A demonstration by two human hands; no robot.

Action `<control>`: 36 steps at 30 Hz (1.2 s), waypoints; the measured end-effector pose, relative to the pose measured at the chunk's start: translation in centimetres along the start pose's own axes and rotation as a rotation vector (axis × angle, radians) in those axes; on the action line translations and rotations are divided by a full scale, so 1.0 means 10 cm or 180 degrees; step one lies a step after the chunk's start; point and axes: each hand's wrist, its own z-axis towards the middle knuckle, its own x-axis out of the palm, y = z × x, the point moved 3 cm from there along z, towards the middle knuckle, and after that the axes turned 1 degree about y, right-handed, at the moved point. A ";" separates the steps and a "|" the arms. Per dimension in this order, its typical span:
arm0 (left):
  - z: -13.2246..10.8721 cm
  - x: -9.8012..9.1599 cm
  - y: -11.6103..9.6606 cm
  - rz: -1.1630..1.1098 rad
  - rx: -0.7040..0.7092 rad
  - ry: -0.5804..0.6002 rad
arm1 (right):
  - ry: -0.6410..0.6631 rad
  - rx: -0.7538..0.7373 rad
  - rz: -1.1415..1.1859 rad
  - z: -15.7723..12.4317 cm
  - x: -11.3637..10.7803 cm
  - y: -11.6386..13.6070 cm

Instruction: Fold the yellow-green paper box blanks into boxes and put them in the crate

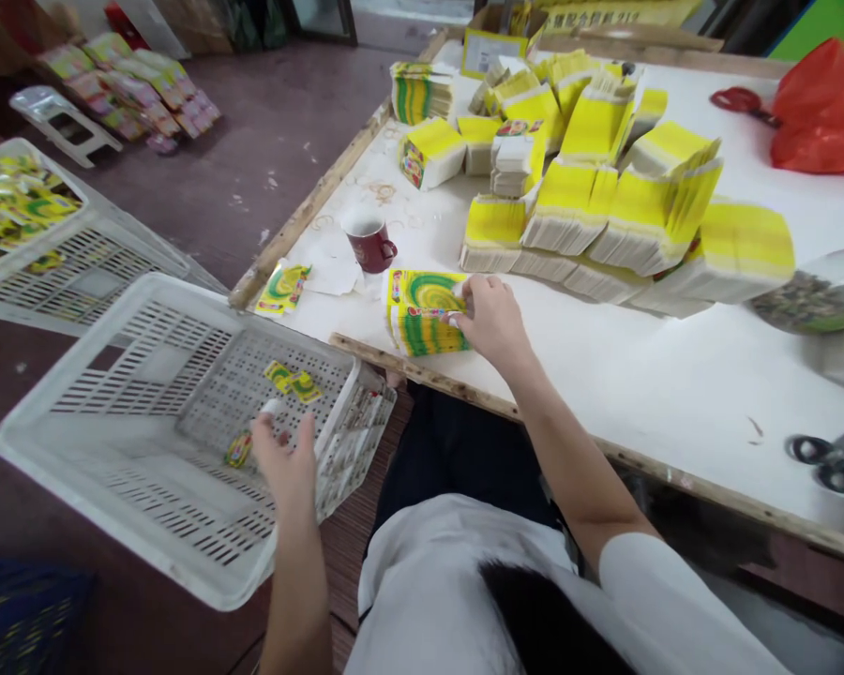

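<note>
My left hand (pixel 287 461) hangs over the white plastic crate (pixel 105 323), thumb and fingers apart, with a white cover on one fingertip. Nothing shows between those fingers. Inside the crate lie a few small yellow-green packets (pixel 293 382). At the table's near edge, my right hand (pixel 498 326) has its thumb and fingers closed at the right edge of a stack of yellow-green printed packets (pixel 426 319); white covers sit on its fingertips. Just left of the stack are a single packet (pixel 283 287) and white paper (pixel 334 276).
A dark red mug (pixel 369 246) stands behind the stack. Several yellow bundles (pixel 583 206) are piled on the white table (pixel 605 375). Scissors (pixel 826 459) and a red bag (pixel 826 117) lie to the right. Another crate (pixel 91 267), full of packets, stands at left.
</note>
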 end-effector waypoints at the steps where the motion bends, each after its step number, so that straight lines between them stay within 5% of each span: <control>1: -0.07 0.11 -0.08 -0.0381 -0.0066 0.0067 | -0.0027 -0.0019 0.0055 -0.03 -0.03 0.03; 6: -0.43 0.65 -0.63 -0.2329 0.0088 0.1256 | 0.0128 -0.0307 0.0628 -0.48 -0.10 0.26; 10: -0.67 0.84 -0.99 -0.3293 -0.0120 0.1398 | 0.1079 -0.0803 0.1614 -1.10 0.14 0.45; 13: -0.73 0.90 -1.15 -0.3584 -0.0340 0.1130 | 0.1147 -0.0676 0.2409 -1.45 0.31 0.50; 17: -0.72 0.90 -1.14 -0.3548 -0.0883 0.0661 | 0.1204 -0.0434 0.2690 -1.60 0.44 0.47; 22: -0.81 0.89 -0.94 -0.3275 -0.0868 0.0949 | 0.0904 -0.0198 0.2751 -1.47 0.42 0.25; 27: -0.80 0.83 -0.74 -0.2937 -0.0824 0.1039 | 0.0587 -0.0628 0.2396 -1.39 0.20 0.06; 32: -0.46 0.56 -0.75 -0.2626 -0.0530 0.2393 | 0.0274 -0.1790 0.1430 -1.30 -0.14 0.02; 36: -0.45 0.47 -0.80 -0.1360 0.0047 0.3574 | 0.0571 -0.2716 0.0547 -1.38 -0.17 0.18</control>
